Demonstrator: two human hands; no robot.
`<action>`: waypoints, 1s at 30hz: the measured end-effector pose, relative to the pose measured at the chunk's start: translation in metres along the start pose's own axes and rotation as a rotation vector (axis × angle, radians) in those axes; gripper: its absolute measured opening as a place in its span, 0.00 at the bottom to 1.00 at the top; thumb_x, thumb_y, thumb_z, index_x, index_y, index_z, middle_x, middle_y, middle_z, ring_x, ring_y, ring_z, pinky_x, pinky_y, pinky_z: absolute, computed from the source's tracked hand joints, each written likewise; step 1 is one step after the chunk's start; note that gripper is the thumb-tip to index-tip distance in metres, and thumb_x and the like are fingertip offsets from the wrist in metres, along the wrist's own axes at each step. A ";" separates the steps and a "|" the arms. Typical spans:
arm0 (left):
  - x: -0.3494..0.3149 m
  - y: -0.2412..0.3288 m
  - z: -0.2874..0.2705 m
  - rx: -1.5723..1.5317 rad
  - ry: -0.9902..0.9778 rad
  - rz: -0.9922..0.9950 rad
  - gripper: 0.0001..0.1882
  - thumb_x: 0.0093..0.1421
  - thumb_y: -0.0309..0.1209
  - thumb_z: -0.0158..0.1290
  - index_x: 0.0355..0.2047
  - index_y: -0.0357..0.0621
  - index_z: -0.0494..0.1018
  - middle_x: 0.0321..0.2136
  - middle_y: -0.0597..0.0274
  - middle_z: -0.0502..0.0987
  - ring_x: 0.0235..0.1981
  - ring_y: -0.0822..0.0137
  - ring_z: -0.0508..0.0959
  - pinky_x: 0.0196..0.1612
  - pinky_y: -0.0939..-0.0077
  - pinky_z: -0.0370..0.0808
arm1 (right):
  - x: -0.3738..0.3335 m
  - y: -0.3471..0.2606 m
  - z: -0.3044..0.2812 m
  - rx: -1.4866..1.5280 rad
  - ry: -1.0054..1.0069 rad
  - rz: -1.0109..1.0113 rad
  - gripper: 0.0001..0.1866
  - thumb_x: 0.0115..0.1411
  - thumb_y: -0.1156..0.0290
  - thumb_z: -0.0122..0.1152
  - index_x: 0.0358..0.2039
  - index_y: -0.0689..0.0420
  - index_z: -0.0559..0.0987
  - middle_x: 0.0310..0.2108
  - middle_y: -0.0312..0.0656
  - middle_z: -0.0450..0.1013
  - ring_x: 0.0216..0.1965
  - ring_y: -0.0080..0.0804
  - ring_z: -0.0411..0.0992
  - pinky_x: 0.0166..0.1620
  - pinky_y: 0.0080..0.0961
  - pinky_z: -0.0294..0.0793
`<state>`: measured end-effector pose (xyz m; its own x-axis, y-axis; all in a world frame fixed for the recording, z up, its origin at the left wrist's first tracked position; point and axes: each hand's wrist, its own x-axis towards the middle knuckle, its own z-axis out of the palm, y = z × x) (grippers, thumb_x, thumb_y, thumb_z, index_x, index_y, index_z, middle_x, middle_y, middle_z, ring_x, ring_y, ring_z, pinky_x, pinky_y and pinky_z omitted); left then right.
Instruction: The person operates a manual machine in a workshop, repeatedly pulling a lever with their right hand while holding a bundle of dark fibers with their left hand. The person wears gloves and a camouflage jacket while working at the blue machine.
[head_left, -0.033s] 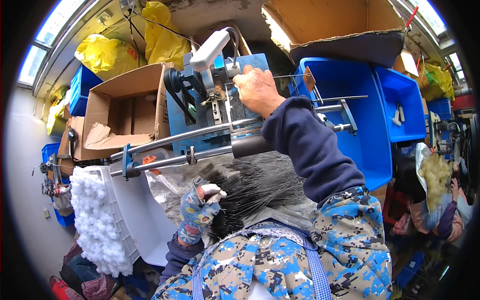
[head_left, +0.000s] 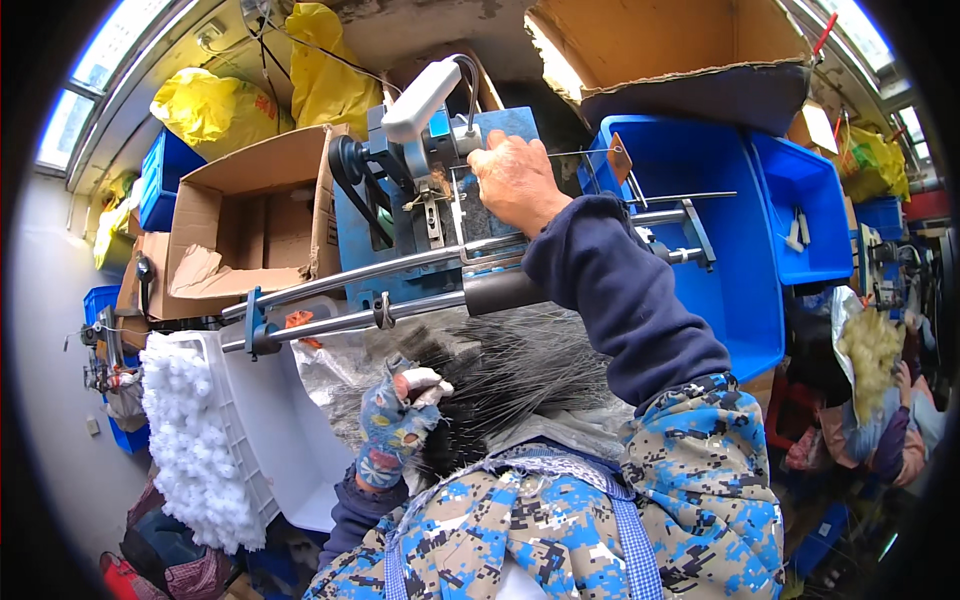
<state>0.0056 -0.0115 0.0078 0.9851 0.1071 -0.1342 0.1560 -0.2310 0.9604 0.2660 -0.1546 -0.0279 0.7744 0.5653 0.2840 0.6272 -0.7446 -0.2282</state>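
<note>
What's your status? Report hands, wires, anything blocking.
Right hand bare, at blue machine. Left hand gloved, fingers curled. Thin wires fanned out beside it. Right sleeve hides part of steel rails.

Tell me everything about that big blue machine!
The blue machine looks like painted metal. On its left are a dark pulley and black belt; a slanted white box with a cable sits above. Two shiny rods cross its front, a dark cylinder in line with the nearer one. It stands between a cardboard box and a blue bin. The right hand covers part of it; I can't tell whether it's running.
</note>
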 end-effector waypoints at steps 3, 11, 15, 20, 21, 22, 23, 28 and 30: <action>-0.001 0.001 0.001 -0.030 0.016 0.001 0.10 0.50 0.15 0.52 0.34 0.37 0.71 0.27 0.58 0.78 0.30 0.70 0.78 0.34 0.81 0.73 | -0.001 -0.004 -0.001 -0.095 0.013 -0.027 0.07 0.48 0.68 0.50 0.24 0.53 0.77 0.32 0.46 0.69 0.33 0.39 0.69 0.33 0.37 0.63; -0.001 -0.002 0.001 -0.001 -0.009 0.021 0.11 0.51 0.15 0.51 0.36 0.36 0.71 0.29 0.56 0.78 0.31 0.69 0.78 0.35 0.80 0.73 | -0.005 -0.009 -0.010 -0.096 0.041 -0.047 0.06 0.46 0.72 0.51 0.25 0.57 0.75 0.31 0.46 0.68 0.32 0.40 0.69 0.34 0.35 0.66; -0.001 -0.002 0.002 -0.058 0.008 -0.006 0.11 0.51 0.15 0.52 0.35 0.37 0.71 0.27 0.58 0.78 0.30 0.70 0.78 0.34 0.81 0.73 | -0.005 -0.007 -0.008 -0.081 0.035 -0.037 0.07 0.48 0.69 0.50 0.24 0.55 0.76 0.32 0.45 0.69 0.33 0.39 0.68 0.33 0.37 0.63; -0.001 -0.005 0.002 0.000 0.005 -0.015 0.12 0.50 0.16 0.52 0.35 0.37 0.71 0.27 0.58 0.78 0.29 0.70 0.78 0.33 0.80 0.73 | -0.004 -0.007 -0.008 -0.010 0.026 -0.034 0.06 0.48 0.72 0.51 0.25 0.56 0.75 0.31 0.47 0.69 0.33 0.42 0.69 0.35 0.36 0.65; -0.001 -0.004 0.003 0.015 0.002 -0.001 0.12 0.50 0.16 0.53 0.35 0.38 0.71 0.26 0.58 0.78 0.29 0.70 0.78 0.33 0.80 0.73 | -0.003 -0.006 -0.006 0.009 0.008 -0.022 0.06 0.48 0.72 0.51 0.26 0.56 0.76 0.31 0.47 0.69 0.34 0.42 0.69 0.36 0.37 0.65; 0.000 -0.004 0.003 0.029 -0.002 0.014 0.12 0.49 0.16 0.53 0.35 0.38 0.72 0.26 0.58 0.78 0.29 0.70 0.78 0.32 0.80 0.73 | -0.001 -0.004 -0.003 0.038 0.001 -0.013 0.07 0.48 0.71 0.51 0.27 0.56 0.77 0.32 0.47 0.70 0.34 0.43 0.69 0.37 0.37 0.65; 0.001 -0.004 0.003 0.042 -0.006 0.029 0.12 0.49 0.17 0.53 0.35 0.38 0.72 0.26 0.58 0.78 0.28 0.70 0.78 0.32 0.79 0.73 | 0.000 -0.001 0.000 0.066 -0.007 -0.004 0.08 0.49 0.71 0.51 0.28 0.55 0.77 0.32 0.47 0.70 0.35 0.43 0.69 0.37 0.38 0.64; 0.000 -0.006 0.005 0.056 0.002 0.011 0.11 0.49 0.17 0.54 0.34 0.39 0.72 0.26 0.59 0.78 0.28 0.70 0.78 0.32 0.79 0.73 | 0.001 -0.004 -0.005 -0.021 -0.078 0.101 0.10 0.51 0.69 0.51 0.32 0.51 0.80 0.34 0.43 0.72 0.41 0.40 0.66 0.44 0.43 0.59; -0.002 -0.006 0.003 0.090 -0.005 0.020 0.11 0.49 0.17 0.54 0.34 0.38 0.72 0.27 0.59 0.78 0.28 0.70 0.78 0.32 0.79 0.73 | -0.002 -0.001 -0.009 -0.026 -0.086 0.126 0.12 0.51 0.66 0.53 0.35 0.54 0.78 0.40 0.44 0.69 0.45 0.41 0.62 0.46 0.43 0.56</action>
<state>0.0032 -0.0129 0.0017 0.9884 0.0966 -0.1171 0.1422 -0.3193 0.9369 0.2627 -0.1582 -0.0199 0.8519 0.4943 0.1731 0.5230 -0.8200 -0.2324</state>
